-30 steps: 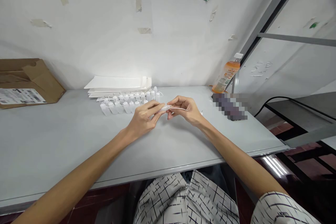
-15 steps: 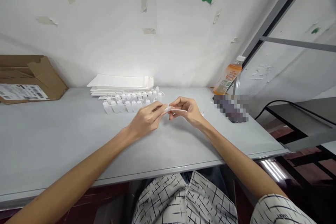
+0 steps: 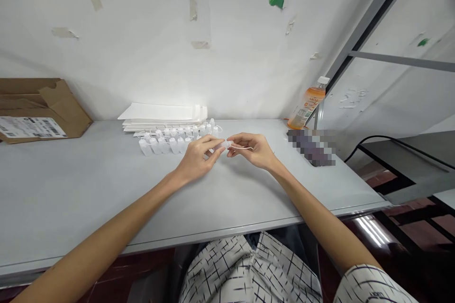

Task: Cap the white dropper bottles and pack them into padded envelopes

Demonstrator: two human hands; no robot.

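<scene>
My left hand (image 3: 199,157) pinches a small white bottle (image 3: 224,144) between thumb and fingers, the grip narrow. My right hand (image 3: 259,150) closes its fingertips at the bottle's other end, and a thin pale strip (image 3: 241,147) runs back from there toward my palm; whether it is joined to the bottle I cannot tell. The bottle lies on its side in the air, above the grey table (image 3: 213,203).

Just past my left hand stand rows of similar bottles (image 3: 155,145), upright and close together. Those look finished with, I judge; the one I hold is mid-handling and not yet set down. Whether its end is fully closed, my fingers hide. How many remain, I can't say.

Behind the rows lies a stack of white sheets (image 3: 159,112); farther left, a cardboard box (image 3: 76,113); to the right, an orange drink bottle (image 3: 307,104).
</scene>
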